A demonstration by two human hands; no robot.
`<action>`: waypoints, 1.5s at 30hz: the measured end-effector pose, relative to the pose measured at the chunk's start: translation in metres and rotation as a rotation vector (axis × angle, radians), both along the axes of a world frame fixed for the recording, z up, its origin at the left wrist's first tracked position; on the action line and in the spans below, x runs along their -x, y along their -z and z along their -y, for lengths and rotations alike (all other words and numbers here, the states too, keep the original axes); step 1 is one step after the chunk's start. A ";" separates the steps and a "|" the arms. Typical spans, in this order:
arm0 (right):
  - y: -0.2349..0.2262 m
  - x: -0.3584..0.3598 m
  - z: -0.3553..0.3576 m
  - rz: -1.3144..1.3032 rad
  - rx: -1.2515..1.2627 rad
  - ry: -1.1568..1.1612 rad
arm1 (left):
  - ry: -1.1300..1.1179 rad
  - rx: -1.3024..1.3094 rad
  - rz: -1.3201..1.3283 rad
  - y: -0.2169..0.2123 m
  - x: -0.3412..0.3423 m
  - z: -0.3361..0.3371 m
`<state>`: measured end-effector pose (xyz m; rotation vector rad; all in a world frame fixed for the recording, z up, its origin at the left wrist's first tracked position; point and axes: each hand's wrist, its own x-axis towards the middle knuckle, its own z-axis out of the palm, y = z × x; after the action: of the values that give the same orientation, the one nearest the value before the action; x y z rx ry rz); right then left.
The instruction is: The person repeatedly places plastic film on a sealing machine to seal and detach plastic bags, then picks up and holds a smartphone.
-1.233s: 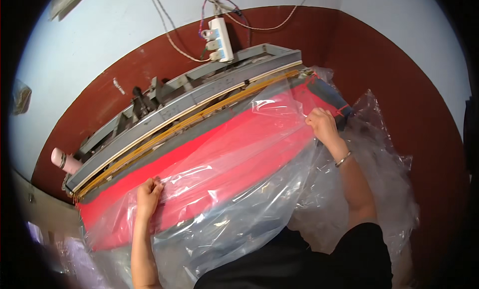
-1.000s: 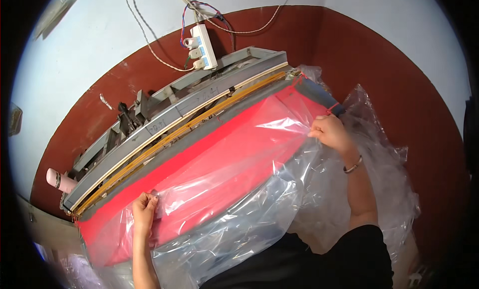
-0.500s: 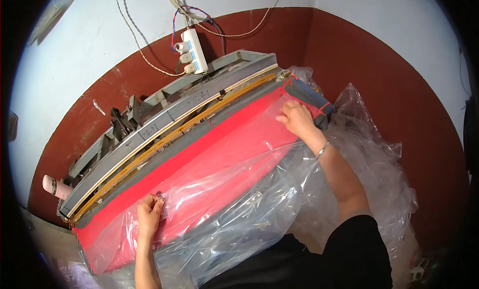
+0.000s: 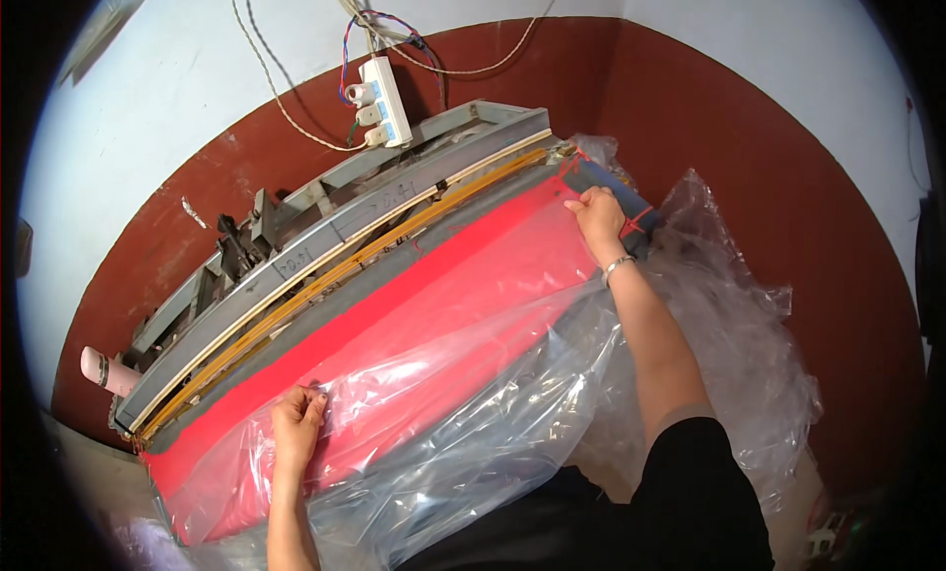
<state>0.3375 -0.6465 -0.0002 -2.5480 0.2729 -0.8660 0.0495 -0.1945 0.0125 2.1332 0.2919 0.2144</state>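
A clear plastic film drapes over the near side of a long red padded surface on a bench-like machine. Toward the left end, my left hand pinches the film's upper edge between thumb and fingers. Near the right end, my right hand has its fingers curled onto the film's corner, thumb pressed against them. Between the two hands the film edge runs slantwise across the red surface, whose upper strip is uncovered. Glare on the film hides parts of what lies beneath.
Behind the red surface runs a grey metal frame with a yellow bar. A white power strip with plugs and cables hangs on the wall. A pink bottle stands at the left end. Crumpled plastic heaps at the right.
My right hand has shifted slightly right and its fingers have closed more, drawing the film edge toward the right end. My left hand stays in nearly the same place.
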 end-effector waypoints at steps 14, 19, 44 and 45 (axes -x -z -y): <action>0.015 -0.019 -0.011 0.135 0.320 -0.115 | 0.182 -0.419 -0.367 -0.073 0.100 -0.045; 0.023 -0.036 -0.005 -0.102 0.328 -0.136 | -0.133 -0.653 -0.433 -0.082 0.209 -0.093; 0.056 -0.078 0.028 -0.092 0.305 -0.165 | 0.145 0.180 -0.468 0.015 0.331 -0.072; 0.057 -0.078 0.029 -0.084 0.303 -0.169 | 0.455 0.350 -0.707 0.017 0.337 -0.062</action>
<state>0.4154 -0.6752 -0.0568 -2.8401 -0.0543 -0.7872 -0.2874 -0.1325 -0.0046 1.7973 0.2147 -0.8099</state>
